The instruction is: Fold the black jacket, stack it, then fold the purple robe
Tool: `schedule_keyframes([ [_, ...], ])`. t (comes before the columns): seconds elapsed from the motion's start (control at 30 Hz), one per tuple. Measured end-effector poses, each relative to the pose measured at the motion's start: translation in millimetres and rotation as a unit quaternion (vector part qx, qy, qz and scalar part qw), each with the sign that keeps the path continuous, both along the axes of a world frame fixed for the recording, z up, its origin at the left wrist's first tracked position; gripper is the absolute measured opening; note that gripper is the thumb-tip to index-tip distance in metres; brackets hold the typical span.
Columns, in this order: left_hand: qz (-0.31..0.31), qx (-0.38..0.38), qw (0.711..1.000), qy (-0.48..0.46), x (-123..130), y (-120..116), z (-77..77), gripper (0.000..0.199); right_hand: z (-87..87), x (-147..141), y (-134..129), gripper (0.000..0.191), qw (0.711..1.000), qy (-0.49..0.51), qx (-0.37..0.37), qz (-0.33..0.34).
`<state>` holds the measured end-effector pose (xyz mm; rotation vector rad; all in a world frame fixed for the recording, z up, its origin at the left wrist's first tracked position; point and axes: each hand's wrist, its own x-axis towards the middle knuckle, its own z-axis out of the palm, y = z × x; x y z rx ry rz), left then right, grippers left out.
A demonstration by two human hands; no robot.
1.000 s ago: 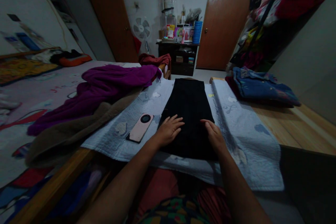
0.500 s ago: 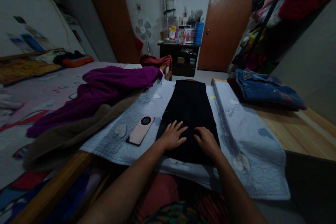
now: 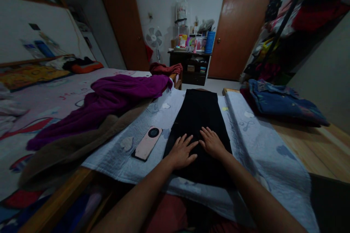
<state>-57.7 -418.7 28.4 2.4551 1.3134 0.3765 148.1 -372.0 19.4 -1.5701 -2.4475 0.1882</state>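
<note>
Touching black garment [image 3: 201, 113] with left hand [image 3: 182, 152] and right hand [image 3: 213, 143], both open, fingers apart, towards its six o'clock end; lying flat on pale quilt [image 3: 254, 134], with phone [image 3: 147, 143] at nine o'clock, purple cloth [image 3: 109, 98] at ten.

No text, brand or number is legible. Reddish letter-like marks on the pale bedsheet [image 3: 82, 83] do not resolve into words; cursive-like marks on the light blue quilt [image 3: 269, 134] and printing on the yellow-and-red packet [image 3: 182, 40] are likewise unreadable.
</note>
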Motion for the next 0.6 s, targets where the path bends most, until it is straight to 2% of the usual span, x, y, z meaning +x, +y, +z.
schedule_keyframes([
  [0.07,-0.004,-0.005,1.0,-0.008,-1.3,1.4,2.0,0.058,0.8,2.2,1.7,0.048,1.0,-0.006,0.006,0.004],
  [0.17,-0.016,-0.019,0.999,-0.02,-3.5,12.2,9.8,0.053,13.6,3.0,9.6,0.038,1.0,-0.01,0.009,0.009],
  [0.27,0.006,-0.003,0.998,-0.061,-4.1,36.4,19.6,0.036,30.6,1.0,26.1,0.028,1.0,0.004,0.008,0.009],
  [0.37,0.058,0.064,0.992,-0.088,-2.4,67.6,23.3,0.033,38.6,-4.6,47.9,0.035,0.999,0.041,0.031,0.014],
  [0.47,0.08,0.099,0.99,-0.061,1.1,92.3,15.6,0.04,34.9,-14.0,70.2,0.041,0.996,0.054,0.063,0.027],
  [0.6,0.068,0.075,0.995,-0.001,6.4,102.6,-6.3,0.062,24.4,-27.1,97.3,0.049,0.997,0.045,0.057,0.012],
])
